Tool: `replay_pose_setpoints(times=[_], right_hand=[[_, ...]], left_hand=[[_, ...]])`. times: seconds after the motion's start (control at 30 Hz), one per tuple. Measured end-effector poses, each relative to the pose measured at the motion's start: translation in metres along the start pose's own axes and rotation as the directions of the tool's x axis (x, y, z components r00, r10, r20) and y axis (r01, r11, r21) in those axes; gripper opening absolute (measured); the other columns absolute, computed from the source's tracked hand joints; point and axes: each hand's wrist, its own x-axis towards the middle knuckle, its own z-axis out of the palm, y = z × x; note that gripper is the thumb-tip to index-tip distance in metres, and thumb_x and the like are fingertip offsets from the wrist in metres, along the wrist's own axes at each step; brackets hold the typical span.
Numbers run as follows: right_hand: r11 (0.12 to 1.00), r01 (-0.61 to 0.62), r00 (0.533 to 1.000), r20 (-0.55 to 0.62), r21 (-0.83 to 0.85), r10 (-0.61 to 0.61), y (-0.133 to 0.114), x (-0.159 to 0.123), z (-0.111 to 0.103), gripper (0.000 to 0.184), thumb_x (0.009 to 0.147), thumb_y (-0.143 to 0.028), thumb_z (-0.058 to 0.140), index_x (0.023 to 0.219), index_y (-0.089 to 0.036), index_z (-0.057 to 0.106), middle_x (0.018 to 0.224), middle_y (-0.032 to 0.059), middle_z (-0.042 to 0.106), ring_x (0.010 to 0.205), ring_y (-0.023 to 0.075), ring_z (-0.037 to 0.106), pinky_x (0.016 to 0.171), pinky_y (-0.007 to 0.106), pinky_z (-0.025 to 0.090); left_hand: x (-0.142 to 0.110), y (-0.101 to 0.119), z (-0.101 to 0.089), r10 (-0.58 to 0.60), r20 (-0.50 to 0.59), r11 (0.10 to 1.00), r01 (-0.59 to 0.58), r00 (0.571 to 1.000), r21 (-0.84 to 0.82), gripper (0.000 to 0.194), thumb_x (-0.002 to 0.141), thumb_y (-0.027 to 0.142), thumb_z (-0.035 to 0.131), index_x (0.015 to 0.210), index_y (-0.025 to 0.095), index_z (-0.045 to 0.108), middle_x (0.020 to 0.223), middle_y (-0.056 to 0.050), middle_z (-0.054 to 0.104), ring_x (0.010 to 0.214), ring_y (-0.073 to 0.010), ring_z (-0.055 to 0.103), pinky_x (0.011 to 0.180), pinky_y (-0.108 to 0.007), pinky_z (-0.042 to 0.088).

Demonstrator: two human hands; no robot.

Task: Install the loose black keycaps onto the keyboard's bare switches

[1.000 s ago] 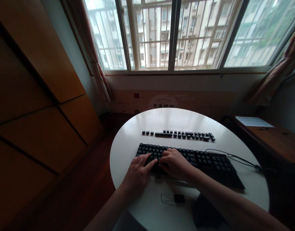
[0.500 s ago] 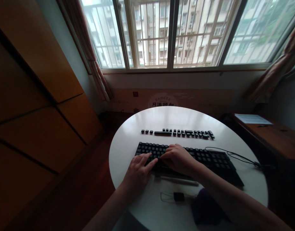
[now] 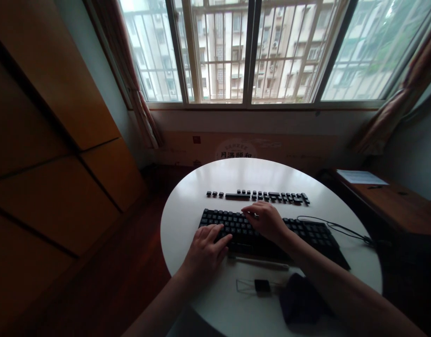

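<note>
A black keyboard [image 3: 236, 228] lies on the round white table, with bare patches along its lower rows. On its left end rests my left hand [image 3: 205, 245], fingers spread and thumb stretched out over the lower keys. My right hand [image 3: 266, 219] is above the keyboard's far edge, its thumb and fingertips pinched together. Whatever may be between those fingertips is too small to make out. Behind the keyboard, loose black keycaps [image 3: 264, 197] stand in rows, among them a long space bar keycap [image 3: 237, 196].
In front of the keyboard lie a slim grey stick [image 3: 262, 263], a wire keycap puller [image 3: 262, 286] with a black middle, and a dark cloth-like thing [image 3: 299, 299]. The cable [image 3: 345, 228] runs off to the right. A wooden desk [image 3: 394, 194] stands at the right.
My right hand has moved up and away from the middle keys to the keyboard's far edge, still pinched. My left hand stays on the left end. The view has shifted slightly.
</note>
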Motion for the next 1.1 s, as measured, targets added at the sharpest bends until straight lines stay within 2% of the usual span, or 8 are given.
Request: replay_pose_setpoints(times=[0.07,0.13,0.23,0.43,0.57,0.7,0.9,1.1], right_hand=[[0.998,-0.031,1.0,0.003,-0.048,0.031,0.008,0.013,0.0,0.017,0.088,-0.019,0.062,0.093,-0.023,0.077,0.085,0.0035,0.075,0.08,0.0191,0.065,0.08,0.031,0.046],[0.987,-0.091,0.993,0.067,-0.135,0.101,0.019,0.032,0.0,0.02,0.089,-0.021,0.06,0.098,-0.025,0.077,0.091,0.0028,0.076,0.087,0.0201,0.065,0.085,0.031,0.046],[0.947,-0.181,0.955,0.182,-0.267,0.234,0.04,0.066,0.004,0.022,0.089,-0.025,0.06,0.103,-0.026,0.077,0.098,0.0027,0.076,0.097,0.0222,0.064,0.089,0.032,0.046],[0.884,-0.277,0.877,0.276,-0.376,0.393,0.08,0.113,0.025,0.021,0.086,-0.03,0.064,0.1,-0.027,0.079,0.104,0.0043,0.076,0.102,0.0247,0.066,0.086,0.031,0.048],[0.854,-0.308,0.826,0.327,-0.42,0.459,0.092,0.123,0.036,0.025,0.083,-0.038,0.068,0.105,-0.032,0.077,0.106,0.003,0.076,0.102,0.0241,0.066,0.087,0.03,0.048],[0.848,-0.305,0.797,0.371,-0.434,0.477,0.094,0.128,0.042,0.025,0.08,-0.042,0.072,0.103,-0.034,0.078,0.102,0.0018,0.077,0.102,0.0234,0.067,0.086,0.029,0.048],[0.848,-0.302,0.792,0.381,-0.435,0.478,0.094,0.132,0.047,0.022,0.08,-0.039,0.072,0.1,-0.033,0.079,0.101,0.0015,0.077,0.099,0.0223,0.067,0.083,0.027,0.048],[0.868,-0.291,0.808,0.383,-0.401,0.448,0.087,0.13,0.052,0.017,0.084,-0.033,0.068,0.095,-0.027,0.08,0.09,0.0031,0.078,0.085,0.0183,0.069,0.077,0.024,0.049]], left_hand=[[0.0,0.0,0.001,0.006,-0.012,1.0,-0.006,1.0,-0.016,0.033,0.092,0.02,0.058,0.122,0.027,0.067,0.134,-0.009,0.057,0.121,-0.0304,0.051,0.104,-0.054,0.042],[0.0,-0.001,0.001,0.017,-0.02,1.0,-0.017,1.0,-0.026,0.032,0.091,0.02,0.058,0.121,0.027,0.068,0.134,-0.009,0.057,0.121,-0.0305,0.051,0.104,-0.054,0.041],[-0.001,-0.003,0.002,0.016,-0.021,0.999,-0.016,1.0,-0.029,0.032,0.091,0.02,0.058,0.121,0.027,0.067,0.134,-0.009,0.057,0.122,-0.0305,0.051,0.104,-0.055,0.041],[-0.003,-0.005,0.004,0.009,-0.042,0.998,-0.012,0.999,-0.055,0.032,0.091,0.022,0.058,0.121,0.026,0.067,0.135,-0.009,0.057,0.122,-0.0306,0.051,0.103,-0.054,0.043],[-0.003,-0.006,0.006,-0.004,-0.052,0.998,0.0,0.999,-0.068,0.032,0.09,0.021,0.059,0.12,0.027,0.067,0.134,-0.008,0.058,0.121,-0.0305,0.052,0.102,-0.054,0.043],[-0.004,-0.008,0.008,-0.003,-0.065,0.998,-0.001,0.998,-0.064,0.03,0.09,0.022,0.059,0.118,0.028,0.068,0.134,-0.008,0.058,0.12,-0.0304,0.052,0.1,-0.054,0.044],[-0.004,-0.008,0.007,0.014,-0.085,0.998,-0.019,0.996,-0.059,0.031,0.091,0.024,0.058,0.12,0.028,0.067,0.133,-0.009,0.058,0.118,-0.03,0.053,0.101,-0.053,0.044],[-0.005,-0.007,0.009,-0.001,-0.085,0.997,-0.006,0.996,-0.074,0.031,0.089,0.021,0.059,0.118,0.027,0.067,0.133,-0.009,0.057,0.119,-0.0305,0.053,0.101,-0.054,0.044]])
